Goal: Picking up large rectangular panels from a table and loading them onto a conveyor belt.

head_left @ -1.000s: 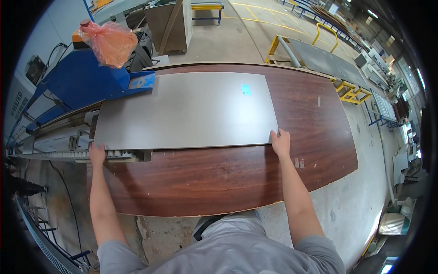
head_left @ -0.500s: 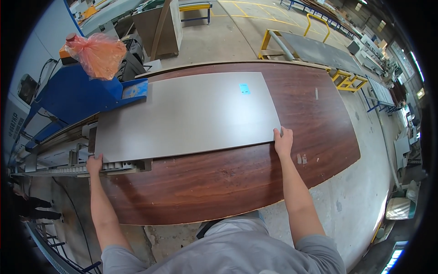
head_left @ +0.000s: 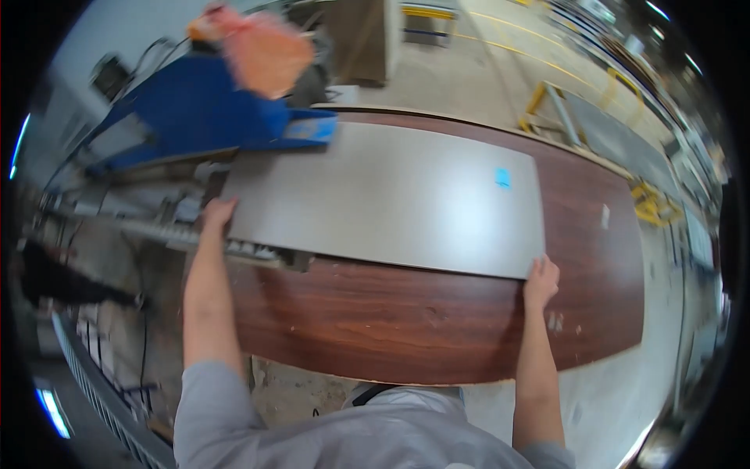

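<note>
Woodgrain tabletop (head_left: 391, 313), panel (head_left: 391, 199) lengthwise left-to-right

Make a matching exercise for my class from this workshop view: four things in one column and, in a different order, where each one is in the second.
Things:
1. left hand
2. right hand
3. blue sticker
4. orange plastic bag

Places:
A. on the top face of the grey panel
B. by the blue machine housing
C. at the panel's near right corner
D. at the panel's left end

Right pairs: 1-D, 2-C, 3-A, 4-B
</note>
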Demonstrator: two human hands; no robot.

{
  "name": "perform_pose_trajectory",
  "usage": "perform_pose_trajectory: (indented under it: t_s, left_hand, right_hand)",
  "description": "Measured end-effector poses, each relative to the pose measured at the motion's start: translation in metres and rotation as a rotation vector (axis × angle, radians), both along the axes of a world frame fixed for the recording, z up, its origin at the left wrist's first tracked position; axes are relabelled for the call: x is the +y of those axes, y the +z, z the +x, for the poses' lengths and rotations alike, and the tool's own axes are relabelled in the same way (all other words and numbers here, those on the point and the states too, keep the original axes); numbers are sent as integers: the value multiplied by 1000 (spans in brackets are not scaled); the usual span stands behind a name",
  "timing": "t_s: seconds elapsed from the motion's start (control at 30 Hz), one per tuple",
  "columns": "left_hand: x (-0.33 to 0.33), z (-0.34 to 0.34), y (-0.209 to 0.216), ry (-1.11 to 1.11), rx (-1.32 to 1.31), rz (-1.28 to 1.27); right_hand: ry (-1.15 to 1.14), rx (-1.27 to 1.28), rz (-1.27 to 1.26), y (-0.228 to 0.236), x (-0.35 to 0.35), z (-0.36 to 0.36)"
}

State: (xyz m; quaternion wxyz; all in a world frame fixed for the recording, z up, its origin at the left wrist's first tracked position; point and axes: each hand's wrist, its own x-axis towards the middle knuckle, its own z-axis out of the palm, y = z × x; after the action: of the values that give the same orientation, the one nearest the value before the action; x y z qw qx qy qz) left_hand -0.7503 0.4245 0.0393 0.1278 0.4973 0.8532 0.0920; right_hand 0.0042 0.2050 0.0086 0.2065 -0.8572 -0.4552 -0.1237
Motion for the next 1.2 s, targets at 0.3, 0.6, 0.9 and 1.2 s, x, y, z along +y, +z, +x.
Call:
perform_pose_trajectory:
  t_s: [0.3, 0.6, 0.9, 1.2]
  left_hand:
    - [-10, 11, 34, 121, -166, -5]
    - [-11, 18, 36, 31, 69, -132]
    - [14, 97, 10, -21, -195, 35]
    - [-16, 115, 50, 135, -70, -110]
  right_hand:
    - [-88, 157, 9, -3, 13, 8]
    - [-77, 111, -130, -9, 35, 42]
    - [105, -108, -63, -49, 33, 163]
    - [16, 52, -73, -23, 38, 139]
